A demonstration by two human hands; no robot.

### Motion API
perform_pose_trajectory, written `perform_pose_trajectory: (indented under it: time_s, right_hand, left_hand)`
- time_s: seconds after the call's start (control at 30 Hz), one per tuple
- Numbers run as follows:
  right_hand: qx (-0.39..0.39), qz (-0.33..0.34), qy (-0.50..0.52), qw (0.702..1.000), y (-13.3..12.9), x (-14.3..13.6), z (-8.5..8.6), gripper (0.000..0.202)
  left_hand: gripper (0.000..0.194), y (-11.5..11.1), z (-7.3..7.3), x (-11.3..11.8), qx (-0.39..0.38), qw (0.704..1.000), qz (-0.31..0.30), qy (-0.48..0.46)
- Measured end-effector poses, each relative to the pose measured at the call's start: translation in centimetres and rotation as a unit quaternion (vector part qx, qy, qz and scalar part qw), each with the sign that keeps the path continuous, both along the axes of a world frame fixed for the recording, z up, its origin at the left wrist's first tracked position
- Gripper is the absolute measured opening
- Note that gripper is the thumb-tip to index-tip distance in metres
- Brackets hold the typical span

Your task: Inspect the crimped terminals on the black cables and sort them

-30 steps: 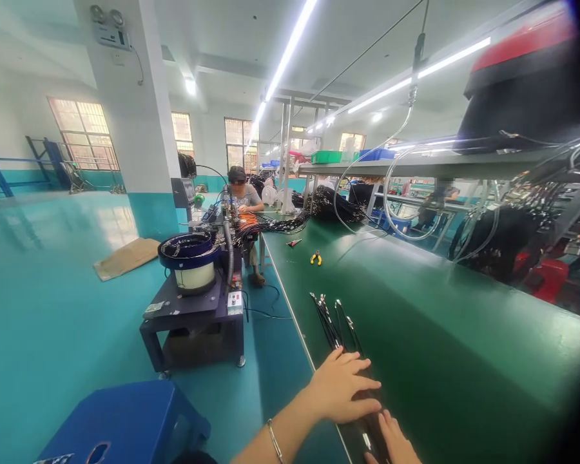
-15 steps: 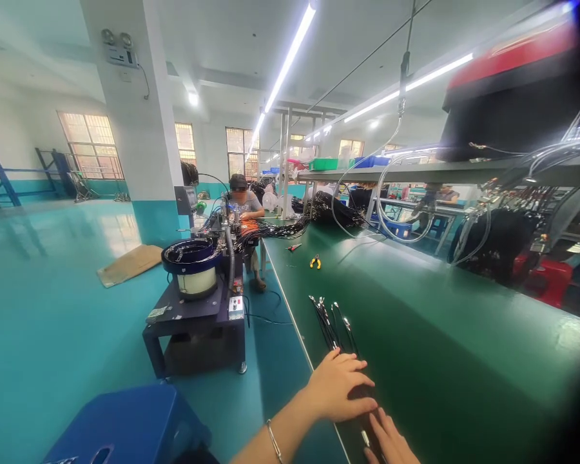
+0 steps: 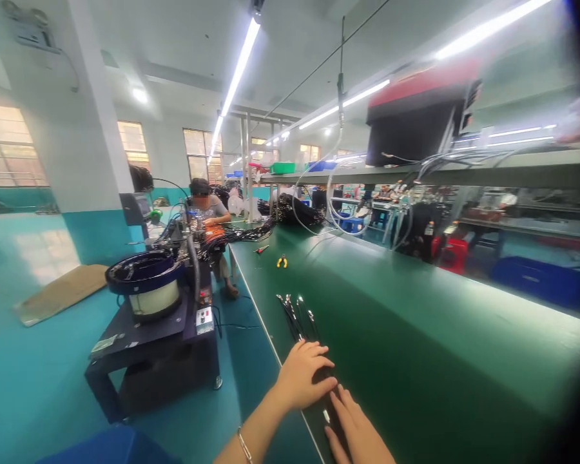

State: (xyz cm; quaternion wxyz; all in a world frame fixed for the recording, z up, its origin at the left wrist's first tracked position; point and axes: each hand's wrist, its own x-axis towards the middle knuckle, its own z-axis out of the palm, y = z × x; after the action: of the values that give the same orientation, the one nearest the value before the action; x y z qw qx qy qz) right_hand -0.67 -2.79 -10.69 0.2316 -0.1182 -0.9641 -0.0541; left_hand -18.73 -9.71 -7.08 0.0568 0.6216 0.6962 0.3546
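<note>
A loose bunch of thin black cables [image 3: 296,317] with shiny metal ends lies on the green tabletop, close to its left edge. My left hand [image 3: 303,377] rests over the cables, fingers stretched forward and thumb apart. Just behind it, nearer to me, my right hand [image 3: 356,426] lies along the right of the cables with its fingers extended and thumb apart. A small pale piece shows between the hands; I cannot make out its kind. The cable lengths under my palms are hidden.
Yellow-handled pliers [image 3: 281,261] and a small red-and-black tool [image 3: 261,249] lie farther up the table [image 3: 415,309]. A machine with a round bowl feeder [image 3: 145,277] stands left, a co-worker [image 3: 210,205] behind it. A shelf [image 3: 502,174] overhangs the right side. Black cables pile at the far end.
The view has turned to the right, so everything appears shifted left. Both hands stay at the cables with nearly the same pose.
</note>
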Motion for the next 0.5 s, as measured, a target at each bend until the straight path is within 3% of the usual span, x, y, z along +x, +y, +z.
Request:
perform_pose_trajectory:
  time_s: [0.2, 0.37, 0.5]
  right_hand:
    - [-0.069, -0.059, 0.016, 0.996, -1.4, 0.3, 0.8, 0.055]
    - [-0.164, -0.165, -0.095, 0.968, -2.3, -0.3, 2.1, 0.073]
    - [-0.188, -0.157, -0.107, 0.964, -2.2, 0.0, 2.5, 0.072]
  left_hand:
    - [0.029, 0.2, 0.0, 0.3, 0.016, 1.0, 0.012, 0.003]
    - [0.026, 0.4, -0.2, 0.5, 0.029, 0.999, 0.035, 0.006]
    - [0.025, 0.6, -0.5, 0.6, 0.044, 0.998, 0.046, -0.006]
